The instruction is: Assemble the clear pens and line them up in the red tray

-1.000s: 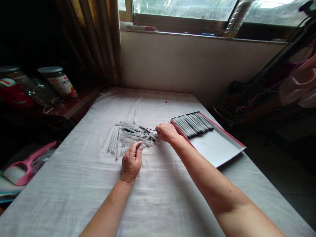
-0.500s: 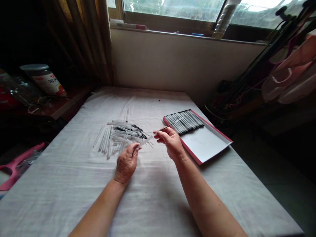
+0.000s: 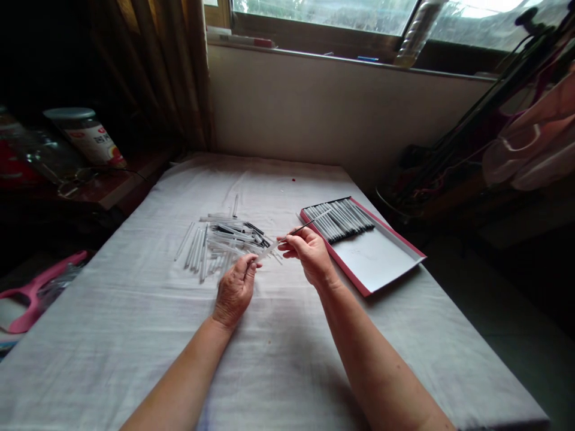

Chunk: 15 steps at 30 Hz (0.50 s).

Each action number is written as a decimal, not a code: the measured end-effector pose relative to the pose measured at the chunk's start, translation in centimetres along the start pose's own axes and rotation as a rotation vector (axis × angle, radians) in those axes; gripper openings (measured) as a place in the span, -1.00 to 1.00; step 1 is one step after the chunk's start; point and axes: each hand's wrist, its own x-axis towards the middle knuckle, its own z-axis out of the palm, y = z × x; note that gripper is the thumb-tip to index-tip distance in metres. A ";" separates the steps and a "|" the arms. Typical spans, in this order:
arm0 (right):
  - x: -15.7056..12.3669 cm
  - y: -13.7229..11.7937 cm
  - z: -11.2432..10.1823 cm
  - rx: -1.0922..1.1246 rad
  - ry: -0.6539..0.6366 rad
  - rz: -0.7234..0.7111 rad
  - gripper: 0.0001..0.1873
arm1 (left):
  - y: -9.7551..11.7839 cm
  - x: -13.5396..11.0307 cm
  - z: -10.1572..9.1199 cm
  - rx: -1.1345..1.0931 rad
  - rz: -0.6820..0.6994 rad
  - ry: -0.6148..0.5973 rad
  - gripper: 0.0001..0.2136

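My left hand (image 3: 236, 288) is closed around a translucent white pen barrel (image 3: 266, 250), which points up and right. In a pinch, my right hand (image 3: 309, 254) holds a thin pen refill (image 3: 320, 215), dark along its lower part and pale at the far end. The refill's near end is at the barrel's open end; whether it is inside cannot be made out. Left of my hands lies a loose pile of clear barrels and dark refills (image 3: 233, 236). A shallow red-edged box lid (image 3: 381, 263) at the right holds a row of pens with black ends (image 3: 339, 218).
A white cloth (image 3: 269, 371) covers the table. On a side shelf at the left stands a lidded jar (image 3: 92, 137), with a pink plastic handle (image 3: 33, 293) lower down. Beyond the table are a wall (image 3: 305, 108) and a window (image 3: 323, 18); dark stand-like gear fills the right.
My hands have come closer together, so the refill's near end now meets the barrel's end. The whole view has shifted slightly.
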 end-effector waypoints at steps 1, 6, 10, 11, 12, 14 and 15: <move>0.0 0.0 0.0 -0.018 -0.006 -0.009 -0.76 | 0.0 0.0 0.0 -0.009 0.001 -0.006 -0.79; 0.3 -0.4 0.0 -0.183 -0.114 -0.086 -0.80 | 0.1 -0.1 -0.1 -0.037 -0.024 -0.048 -0.76; 0.7 -1.2 0.0 -0.445 -0.245 -0.238 -0.89 | 0.6 0.1 -0.3 -0.019 -0.003 -0.100 -0.77; 0.7 -1.5 0.1 -0.521 -0.269 -0.288 -0.91 | 0.7 0.2 -0.3 -0.017 0.004 -0.107 -0.78; 0.7 -1.9 0.3 -0.598 -0.291 -0.332 -0.92 | 0.8 0.3 -0.4 -0.019 0.006 -0.110 -0.78; 0.6 -2.8 0.7 -0.743 -0.334 -0.397 -0.92 | 0.8 0.4 -0.5 -0.036 -0.005 -0.109 -0.78; 0.4 -3.3 0.9 -0.811 -0.357 -0.421 -0.91 | 0.8 0.4 -0.5 -0.047 -0.016 -0.107 -0.78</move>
